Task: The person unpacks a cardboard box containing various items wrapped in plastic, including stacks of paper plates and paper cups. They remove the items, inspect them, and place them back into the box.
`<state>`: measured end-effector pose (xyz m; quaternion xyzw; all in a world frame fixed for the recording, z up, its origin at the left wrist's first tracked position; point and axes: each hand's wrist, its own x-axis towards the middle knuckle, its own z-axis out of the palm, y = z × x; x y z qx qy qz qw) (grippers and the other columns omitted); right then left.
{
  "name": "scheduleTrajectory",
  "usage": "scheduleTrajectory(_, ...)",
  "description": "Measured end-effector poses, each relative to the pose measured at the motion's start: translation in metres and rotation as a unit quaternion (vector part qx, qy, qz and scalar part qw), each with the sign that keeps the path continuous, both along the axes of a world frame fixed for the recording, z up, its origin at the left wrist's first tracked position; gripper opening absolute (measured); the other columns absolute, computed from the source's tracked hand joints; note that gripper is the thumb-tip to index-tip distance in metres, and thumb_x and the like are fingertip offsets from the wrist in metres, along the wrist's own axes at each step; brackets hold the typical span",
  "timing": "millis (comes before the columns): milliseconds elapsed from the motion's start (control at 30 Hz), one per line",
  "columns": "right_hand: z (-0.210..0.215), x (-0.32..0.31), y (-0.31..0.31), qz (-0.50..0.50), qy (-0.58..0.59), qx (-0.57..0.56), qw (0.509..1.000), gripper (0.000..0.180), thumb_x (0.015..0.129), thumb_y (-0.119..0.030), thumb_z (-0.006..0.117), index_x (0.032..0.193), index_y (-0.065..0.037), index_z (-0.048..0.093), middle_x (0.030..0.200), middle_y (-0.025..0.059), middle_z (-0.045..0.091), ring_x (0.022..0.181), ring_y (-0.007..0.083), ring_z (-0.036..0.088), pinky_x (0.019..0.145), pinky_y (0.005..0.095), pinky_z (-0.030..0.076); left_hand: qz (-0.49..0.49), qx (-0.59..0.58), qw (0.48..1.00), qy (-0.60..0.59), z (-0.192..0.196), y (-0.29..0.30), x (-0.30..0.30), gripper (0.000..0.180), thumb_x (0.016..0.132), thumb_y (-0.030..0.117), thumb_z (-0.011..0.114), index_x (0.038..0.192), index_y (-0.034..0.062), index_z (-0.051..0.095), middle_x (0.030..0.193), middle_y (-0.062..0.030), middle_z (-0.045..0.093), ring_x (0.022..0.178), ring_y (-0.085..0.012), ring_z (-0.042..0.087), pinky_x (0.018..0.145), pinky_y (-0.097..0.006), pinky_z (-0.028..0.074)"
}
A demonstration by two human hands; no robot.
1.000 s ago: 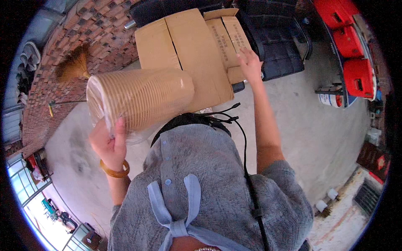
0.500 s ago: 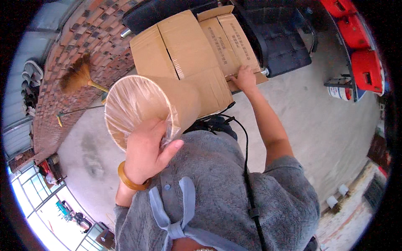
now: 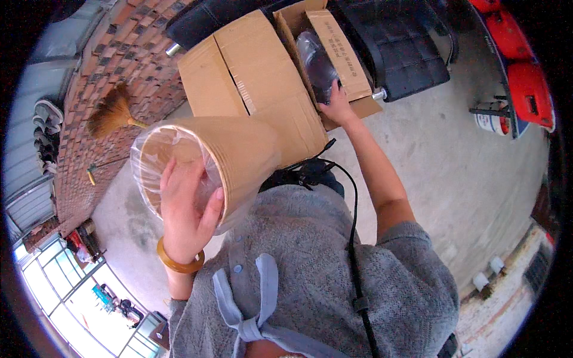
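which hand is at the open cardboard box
The right hand, bare-wristed, at the near end of the open box; the left hand, with an amber bracelet on its wrist, is at the mouth of the plastic-wrapped tan stack.

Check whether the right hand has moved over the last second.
Yes. Judged against the chrome tube end by the black chair, the right hand has shifted left and closer to the person's body.
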<state>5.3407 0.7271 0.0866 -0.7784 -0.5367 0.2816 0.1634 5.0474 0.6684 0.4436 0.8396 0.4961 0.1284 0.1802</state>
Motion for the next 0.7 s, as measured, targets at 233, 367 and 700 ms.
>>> scheduleTrajectory(233,0.061,0.007,-0.002,-0.093,-0.093,0.074,0.989,0.118,0.056,-0.031,0.083,0.144,-0.016,0.006,0.146,0.0198,0.012,0.131,0.0414,0.023,0.095,0.0704,0.021,0.019,0.058,0.998,-0.007,-0.002,-0.002,0.001,0.039,0.071,0.013,0.064,0.107,0.0006,0.059,0.094,-0.0118,0.06,0.087,-0.0262,0.058,0.102,-0.05,0.03)
scheduleTrajectory(367,0.026,0.042,0.019,-0.144,-0.016,0.006,0.989,0.12,0.055,-0.039,0.083,0.143,-0.015,0.005,0.141,0.0237,0.022,0.127,0.042,0.029,0.099,0.0628,0.025,0.018,0.049,0.999,-0.007,-0.001,-0.001,0.003,0.037,0.071,0.014,0.065,0.105,0.0002,0.059,0.096,-0.0133,0.06,0.09,-0.0285,0.058,0.101,-0.05,0.032)
scheduleTrajectory(700,-0.084,0.059,0.169,-0.179,0.266,-0.149,0.935,0.093,0.072,-0.042,0.066,0.142,-0.007,0.016,0.147,0.0142,0.02,0.133,0.0317,0.022,0.106,0.0392,0.026,0.003,0.036,0.999,0.008,-0.009,0.0,0.005,0.034,0.072,0.014,0.061,0.102,-0.0011,0.058,0.098,-0.0177,0.057,0.095,-0.0369,0.054,0.098,-0.051,0.036)
